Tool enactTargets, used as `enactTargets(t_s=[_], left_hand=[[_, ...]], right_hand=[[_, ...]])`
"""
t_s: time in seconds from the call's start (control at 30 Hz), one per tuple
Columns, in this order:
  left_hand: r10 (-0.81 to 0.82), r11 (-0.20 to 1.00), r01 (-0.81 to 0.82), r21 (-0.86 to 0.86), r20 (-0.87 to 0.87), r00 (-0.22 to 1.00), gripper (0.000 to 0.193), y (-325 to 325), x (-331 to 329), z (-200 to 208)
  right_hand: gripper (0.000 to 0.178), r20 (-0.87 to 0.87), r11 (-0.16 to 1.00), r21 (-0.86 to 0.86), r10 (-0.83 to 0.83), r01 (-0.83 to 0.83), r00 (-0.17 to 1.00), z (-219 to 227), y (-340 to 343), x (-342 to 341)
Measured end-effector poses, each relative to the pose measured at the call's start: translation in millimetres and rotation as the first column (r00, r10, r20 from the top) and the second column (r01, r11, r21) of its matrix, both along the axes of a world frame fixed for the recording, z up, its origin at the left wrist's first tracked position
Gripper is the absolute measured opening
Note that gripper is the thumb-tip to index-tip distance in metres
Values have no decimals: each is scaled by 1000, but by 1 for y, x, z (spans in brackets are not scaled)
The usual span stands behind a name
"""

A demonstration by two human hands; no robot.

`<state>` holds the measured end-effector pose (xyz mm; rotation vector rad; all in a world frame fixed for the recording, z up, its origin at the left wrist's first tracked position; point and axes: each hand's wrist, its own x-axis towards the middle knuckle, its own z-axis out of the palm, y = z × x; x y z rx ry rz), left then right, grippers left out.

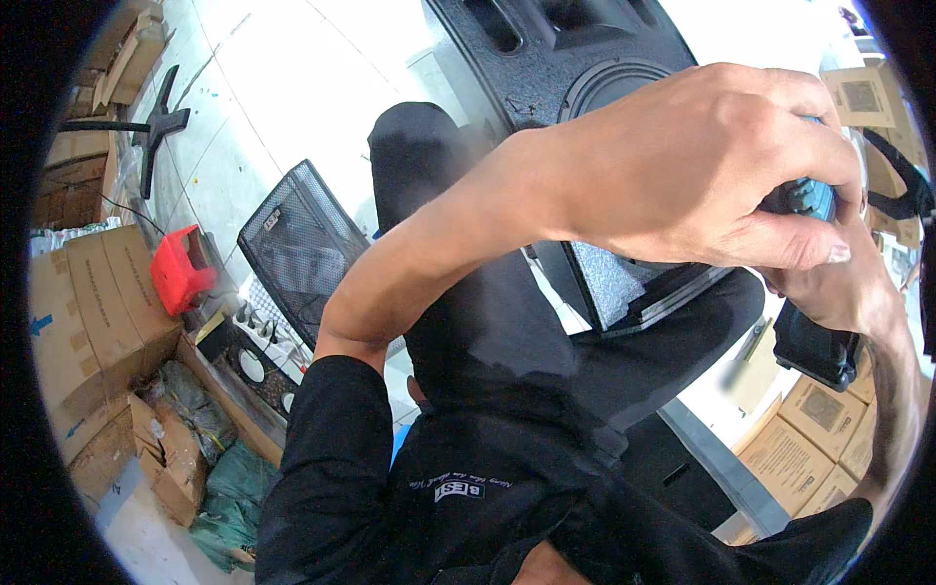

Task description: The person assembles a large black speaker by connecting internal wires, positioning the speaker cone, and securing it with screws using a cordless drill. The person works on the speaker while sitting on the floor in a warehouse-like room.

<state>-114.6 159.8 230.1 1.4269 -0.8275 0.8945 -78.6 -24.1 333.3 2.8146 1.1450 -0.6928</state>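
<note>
Stretched across the upper right, my left hand (721,166) is closed, its fingers curled round the front end of what looks like a cordless drill with a teal and black body (811,198). Partly behind it, my right hand (829,283) grips the drill's handle, and the black battery base (817,349) hangs below. The drill's tip is hidden by my left hand. Between my legs stands a black speaker cabinet (531,73) with a round cone (619,83); my left forearm covers part of it.
A black mesh speaker grille (302,229) leans at left, by a white power strip (268,331) and a red plastic piece (182,270). An open cardboard box (107,312) stands far left, a black stand (161,125) behind it. Several cartons (809,424) are stacked at right.
</note>
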Motion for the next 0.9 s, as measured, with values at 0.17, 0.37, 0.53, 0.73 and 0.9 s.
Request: enactTargets(t_s=[0.17,0.37,0.53,0.73,0.9], left_hand=[[-21,1000,21,4,-35,999,31,-1,-1,-3],[-33,999,32,-15,-7,999,31,-1,0,-5],[-1,1000,1,-29,-4,1000,30,-2,-5,-8],[90,995,-90,-39,-15,996,30,-8,-10,-9],[26,1000,-26,6,-47,999,28,-3,-11,-4]], right_hand=[[49,-30,999,31,-44,45,999,1,14,-7],[49,-121,972,-7,-235,236,964,5,21,-10],[51,-31,997,12,-75,75,997,5,16,-7],[52,-43,1000,31,6,-5,999,1,15,-1],[53,-71,998,30,65,-63,995,-2,8,6]])
